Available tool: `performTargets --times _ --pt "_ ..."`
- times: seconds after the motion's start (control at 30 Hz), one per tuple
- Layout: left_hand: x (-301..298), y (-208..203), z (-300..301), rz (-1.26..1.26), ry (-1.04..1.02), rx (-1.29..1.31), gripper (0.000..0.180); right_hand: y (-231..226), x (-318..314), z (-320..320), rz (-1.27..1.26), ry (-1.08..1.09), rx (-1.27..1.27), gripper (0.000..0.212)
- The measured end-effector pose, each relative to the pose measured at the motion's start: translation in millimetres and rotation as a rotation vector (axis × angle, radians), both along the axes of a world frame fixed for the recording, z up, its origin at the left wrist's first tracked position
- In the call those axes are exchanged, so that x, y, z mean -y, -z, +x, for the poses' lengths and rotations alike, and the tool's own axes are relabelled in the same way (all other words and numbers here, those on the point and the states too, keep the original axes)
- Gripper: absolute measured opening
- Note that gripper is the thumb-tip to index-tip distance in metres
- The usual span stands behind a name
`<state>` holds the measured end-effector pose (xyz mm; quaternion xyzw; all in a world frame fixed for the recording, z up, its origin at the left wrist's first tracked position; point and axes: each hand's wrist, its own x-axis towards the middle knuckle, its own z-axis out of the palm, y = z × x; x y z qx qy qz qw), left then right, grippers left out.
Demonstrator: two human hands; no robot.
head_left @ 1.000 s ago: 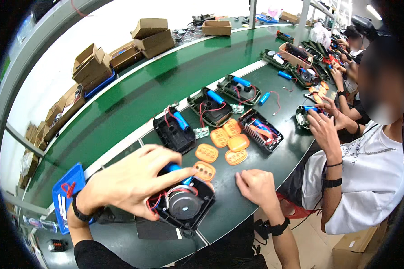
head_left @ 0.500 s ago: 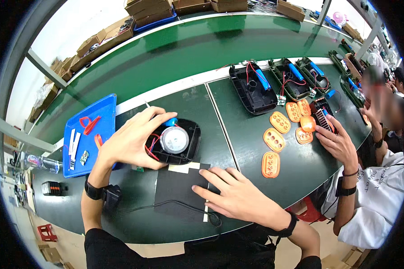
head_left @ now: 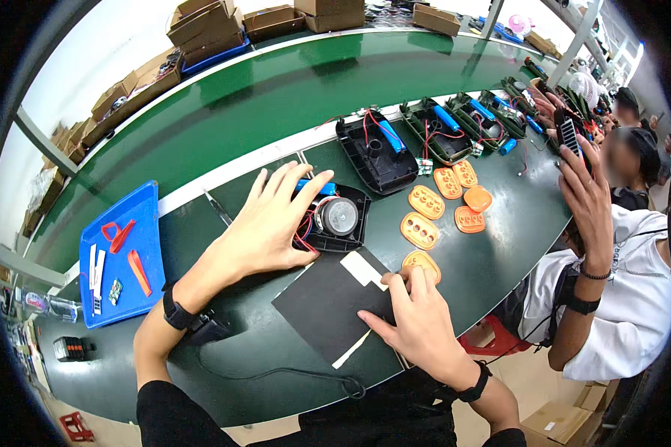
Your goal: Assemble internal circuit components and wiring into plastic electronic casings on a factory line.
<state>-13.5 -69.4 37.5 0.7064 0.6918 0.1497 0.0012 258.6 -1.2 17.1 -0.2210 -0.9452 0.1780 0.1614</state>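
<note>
A black plastic housing (head_left: 361,223) lies on the dark green table, with a round grey speaker (head_left: 340,216), a blue cylindrical battery (head_left: 319,186) and red wires inside. My left hand (head_left: 265,223) is spread over its left side, fingers apart and thumb beside the lower left rim. Just below the housing is a black sheet (head_left: 320,309) with pale adhesive strips (head_left: 361,268). My right hand (head_left: 421,320) has its fingers bent around the sheet's right edge, covering that end. Orange oval pads (head_left: 420,231) lie to the right of the housing.
A blue tray (head_left: 138,216) with red straps and white strips stands at left. Other housings (head_left: 376,167) line the far side. At right, a co-worker's hand (head_left: 585,179) holds up a dark part. A black cable (head_left: 276,370) runs along the near edge.
The view has shifted. The housing and sheet have moved right across the table, and the sheet has turned. My left fingers have spread off the housing; my right fingers have curled onto the sheet.
</note>
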Motion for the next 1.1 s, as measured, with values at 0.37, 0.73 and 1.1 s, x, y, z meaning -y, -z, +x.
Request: performTargets --times 0.37,0.73,1.1 --pt "33.1 36.1 77.8 0.102 0.387 0.241 0.037 0.1 -5.3 10.6 -0.577 0.106 -0.134 0.051" --pt "29.6 46.6 77.4 0.122 0.292 0.323 0.043 5.9 8.1 6.6 -0.143 0.084 -0.058 0.029" --pt "13.4 50.0 77.6 0.153 0.35 0.602 0.028 23.1 9.8 17.3 -0.001 -0.004 -0.184 0.035"
